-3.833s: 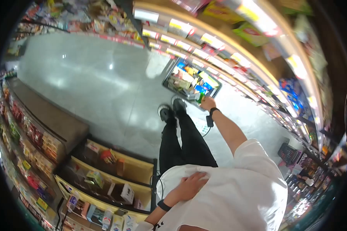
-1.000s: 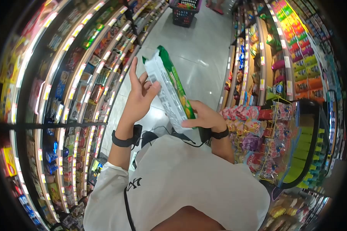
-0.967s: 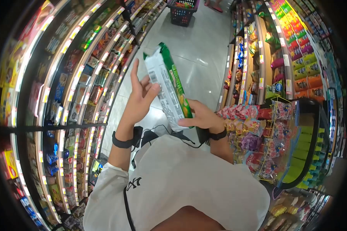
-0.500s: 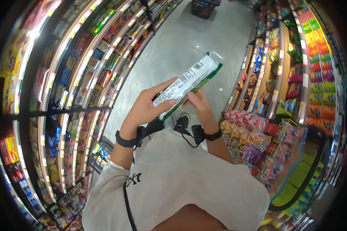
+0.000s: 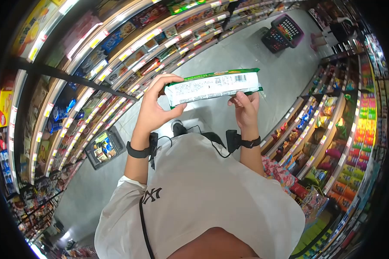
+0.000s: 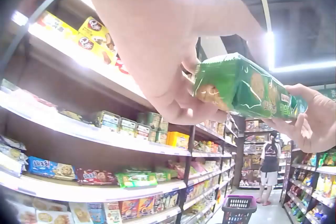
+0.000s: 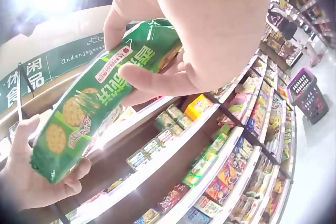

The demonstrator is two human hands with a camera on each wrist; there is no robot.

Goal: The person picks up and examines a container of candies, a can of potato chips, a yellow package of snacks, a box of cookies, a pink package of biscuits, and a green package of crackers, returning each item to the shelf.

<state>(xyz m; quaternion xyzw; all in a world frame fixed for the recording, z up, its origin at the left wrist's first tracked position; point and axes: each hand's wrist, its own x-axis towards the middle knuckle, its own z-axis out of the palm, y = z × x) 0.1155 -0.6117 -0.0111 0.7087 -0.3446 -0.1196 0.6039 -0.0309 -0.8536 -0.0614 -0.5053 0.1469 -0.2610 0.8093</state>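
The long green-and-white plastic biscuit packet (image 5: 213,86) lies level in mid-air above the aisle floor, between 2 hands: left hand (image 5: 153,108) grasps its left end, right hand (image 5: 245,108) pinches its right end.

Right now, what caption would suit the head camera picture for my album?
Between shop shelves, left hand and right hand hold a green biscuit packet level, white back up.

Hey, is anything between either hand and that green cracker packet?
Nothing visible. The left hand grips one end of the green cracker packet and the right hand holds the other end; both touch it directly.
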